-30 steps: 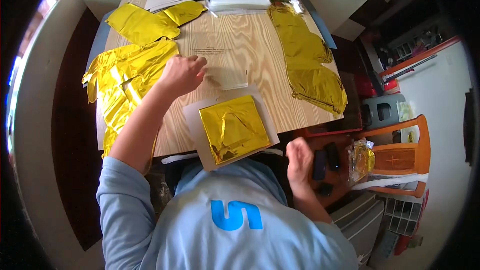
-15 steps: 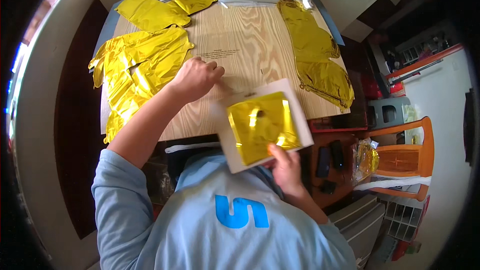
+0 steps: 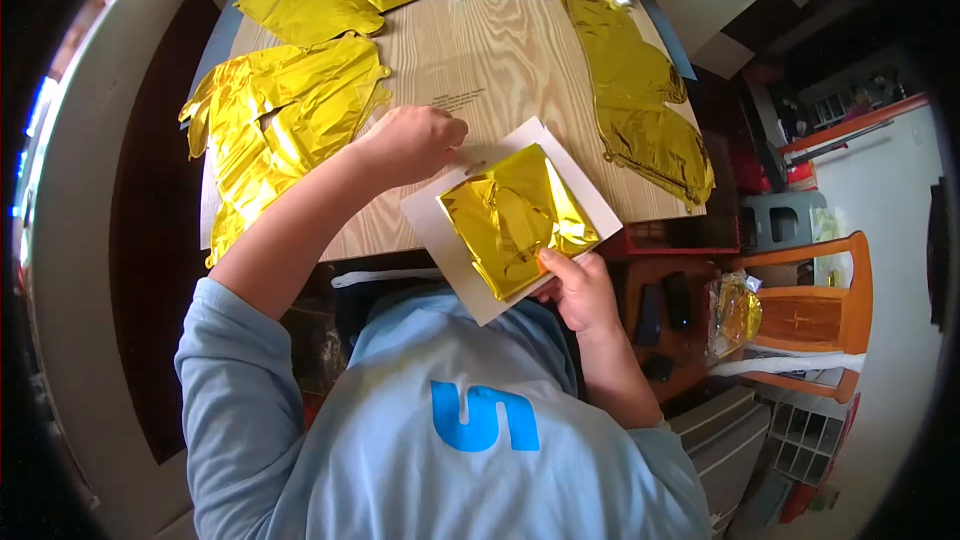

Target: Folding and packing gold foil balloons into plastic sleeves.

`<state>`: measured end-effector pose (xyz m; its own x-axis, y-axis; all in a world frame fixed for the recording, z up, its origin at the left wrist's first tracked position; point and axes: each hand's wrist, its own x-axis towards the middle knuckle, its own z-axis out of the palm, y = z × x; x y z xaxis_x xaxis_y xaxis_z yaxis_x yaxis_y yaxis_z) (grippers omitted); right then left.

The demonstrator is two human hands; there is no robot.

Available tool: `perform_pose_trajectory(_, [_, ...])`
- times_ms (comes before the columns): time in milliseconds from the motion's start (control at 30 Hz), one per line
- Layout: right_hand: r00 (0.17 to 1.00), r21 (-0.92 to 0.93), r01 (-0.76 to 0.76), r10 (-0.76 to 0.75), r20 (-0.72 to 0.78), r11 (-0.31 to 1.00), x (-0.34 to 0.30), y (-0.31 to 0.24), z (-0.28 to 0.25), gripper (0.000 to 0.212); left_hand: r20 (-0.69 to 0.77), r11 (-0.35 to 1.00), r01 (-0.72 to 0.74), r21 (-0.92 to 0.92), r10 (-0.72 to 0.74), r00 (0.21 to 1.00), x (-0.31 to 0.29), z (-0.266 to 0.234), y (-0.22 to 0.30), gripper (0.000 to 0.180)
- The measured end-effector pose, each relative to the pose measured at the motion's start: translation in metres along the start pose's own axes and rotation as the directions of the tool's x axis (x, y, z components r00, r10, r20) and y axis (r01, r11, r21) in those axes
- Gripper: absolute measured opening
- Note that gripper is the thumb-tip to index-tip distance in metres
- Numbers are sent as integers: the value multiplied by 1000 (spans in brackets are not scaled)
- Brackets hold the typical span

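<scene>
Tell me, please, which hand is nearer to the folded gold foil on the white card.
Right: the right hand touches the folded gold foil, thumb on its near edge; the left hand is apart from it, to its upper left.

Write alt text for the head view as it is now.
A person's right hand holds a pale card bearing a folded gold foil, thumb on the foil. The left hand, fingers curled, is over a wooden table; whether it grips anything is unclear. Flat gold sheets lie along both sides.
</scene>
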<state>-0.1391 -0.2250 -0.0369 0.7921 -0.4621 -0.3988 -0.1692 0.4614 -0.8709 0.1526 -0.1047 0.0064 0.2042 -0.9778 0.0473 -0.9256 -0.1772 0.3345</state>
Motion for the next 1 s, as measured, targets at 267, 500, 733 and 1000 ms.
perform_pose_trajectory(267, [982, -59, 90, -99, -163, 994, -7, 27, 34, 21, 83, 995, 101, -23, -99, 992, 12, -6, 15, 16])
perform_pose_trajectory(500, [988, 25, 119, -115, -107, 993, 1, 38, 43, 23, 38, 981, 28, 193, -36, 999, 7, -11, 39, 28])
perform_pose_trajectory(733, [999, 191, 16, -7, -47, 981, 5, 31, 43, 24, -185, 907, -216, 360, 297, 937, 3, 0, 43, 21])
perform_pose_trajectory(1000, [1000, 200, 2, -5, 12, 980, -3, 36, 46, 27, -245, 899, -274, 343, 367, 897, -23, -4, 50, 19])
